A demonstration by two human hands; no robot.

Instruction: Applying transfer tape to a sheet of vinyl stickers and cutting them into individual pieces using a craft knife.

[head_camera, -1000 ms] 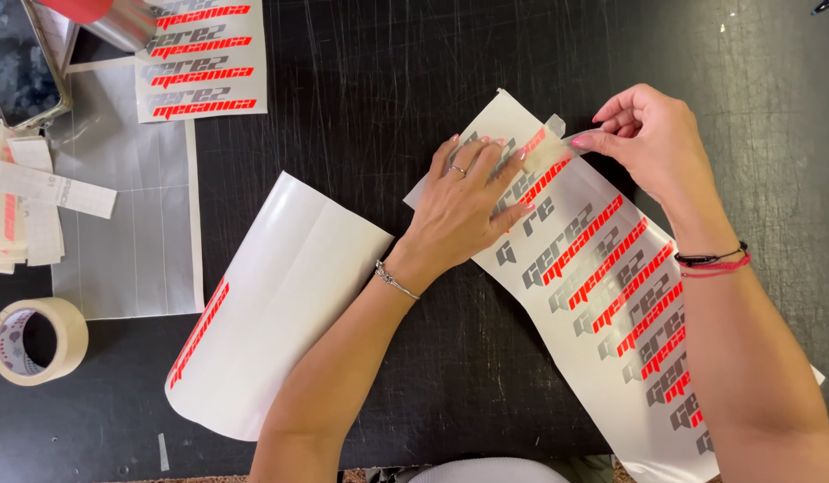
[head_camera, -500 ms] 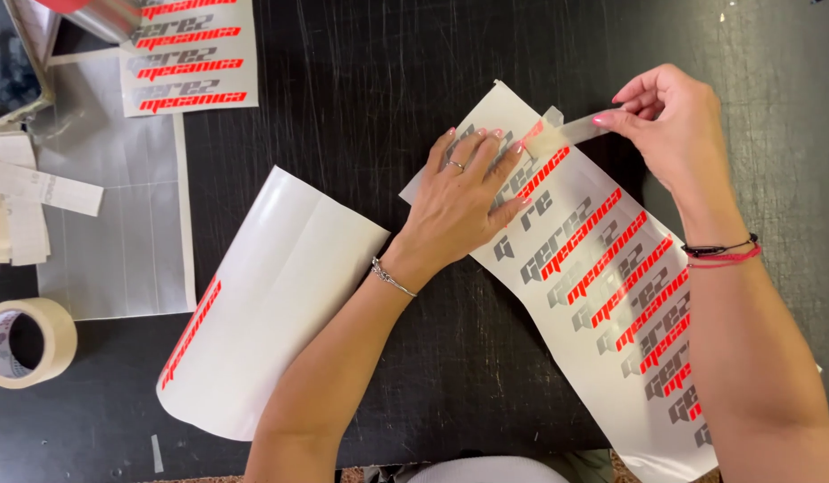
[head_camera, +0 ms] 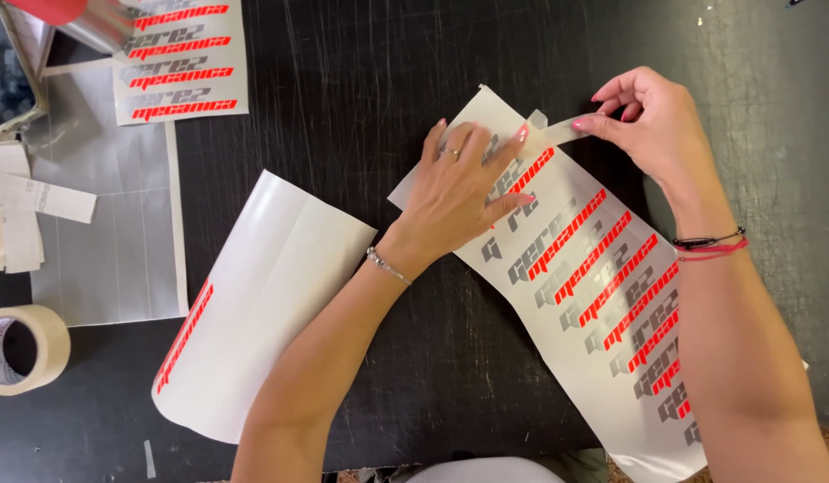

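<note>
A long white sticker sheet (head_camera: 602, 295) with rows of red and grey lettering lies diagonally on the black table. My left hand (head_camera: 464, 183) presses flat on its upper end, fingers spread. My right hand (head_camera: 642, 121) pinches a thin translucent strip (head_camera: 553, 134) between thumb and forefinger, lifted off the sheet's top edge beside my left fingertips. Black and red bands circle my right wrist.
A curled white sheet (head_camera: 262, 304) with a red edge marking lies at the lower left. A roll of tape (head_camera: 21, 349) sits at the left edge, with a grey gridded sheet (head_camera: 119, 233), paper strips and another lettered sticker sheet (head_camera: 182, 58) above.
My right hand has drawn the thin strip a little further up and right off the sheet. My left hand stays pressed on the sheet.
</note>
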